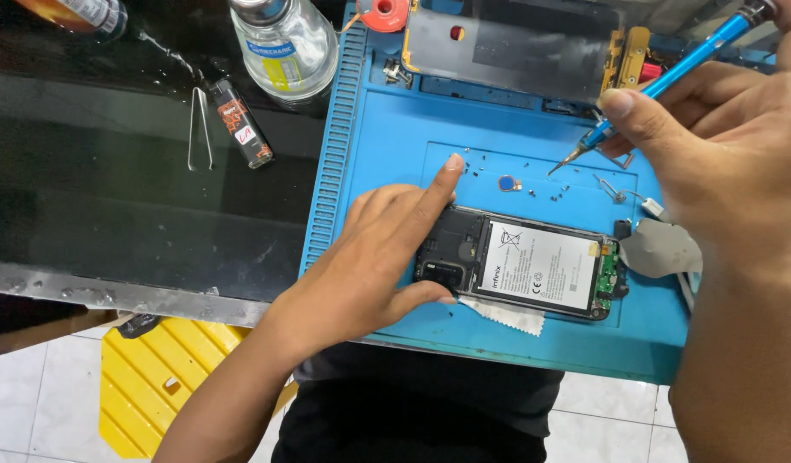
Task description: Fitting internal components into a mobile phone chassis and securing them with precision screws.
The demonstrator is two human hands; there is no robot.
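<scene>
Two hands were in view: one left hand [370, 257] and one right hand [721, 146]. One opened phone [520, 264] lay on one blue work mat [395, 129]. One blue screwdriver [670, 77] was counted, with one pair of tweezers [200, 129], one lighter [243, 124] and one clear bottle [284, 43]. One detached phone panel [507, 51], one white wipe [509, 315] and one small blue round part [508, 183] were present. Loose screws were scattered on the mat, too small to count.

Bright, even light; sharp focus.
</scene>
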